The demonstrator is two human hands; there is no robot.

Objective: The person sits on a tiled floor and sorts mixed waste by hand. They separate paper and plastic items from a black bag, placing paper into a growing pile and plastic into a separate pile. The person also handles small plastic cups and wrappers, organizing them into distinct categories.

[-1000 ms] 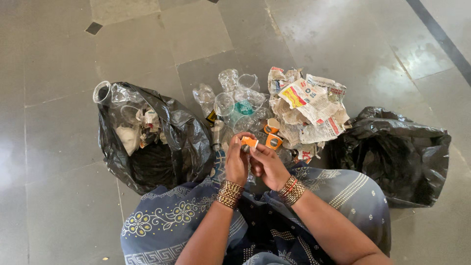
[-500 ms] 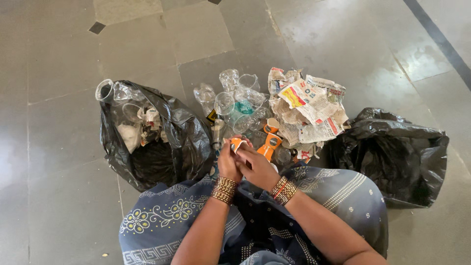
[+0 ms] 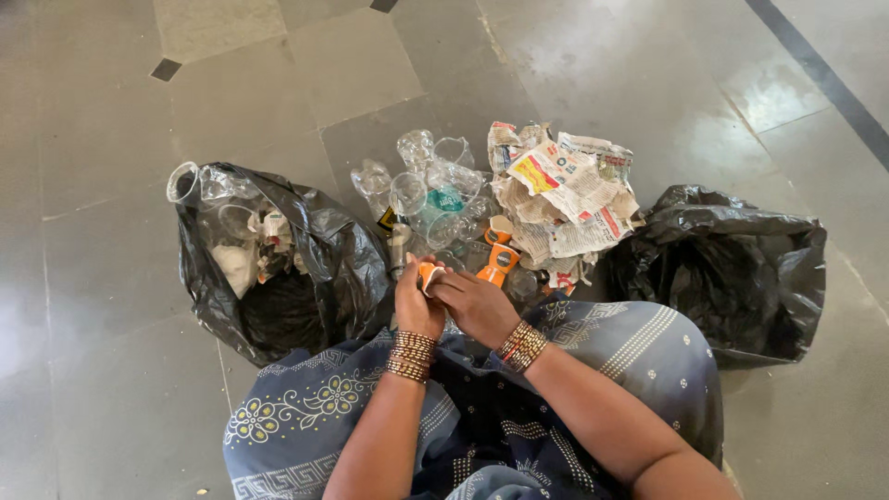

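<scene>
My left hand and my right hand meet over my lap, both pinching a small orange and white piece of plastic wrapper. Bangles ring both wrists. Just beyond my fingers an orange plastic bottle piece lies on the floor. Ahead is a heap of clear plastic cups and bottles and a pile of crumpled newspaper.
An open black bag at my left holds cups and paper scraps. A second black bag sits crumpled at my right. My blue patterned garment covers my knees. Grey floor tiles surround everything.
My hands drew back toward my lap, away from the orange bottle piece, which now lies on the floor. They now hold only the small orange and white scrap.
</scene>
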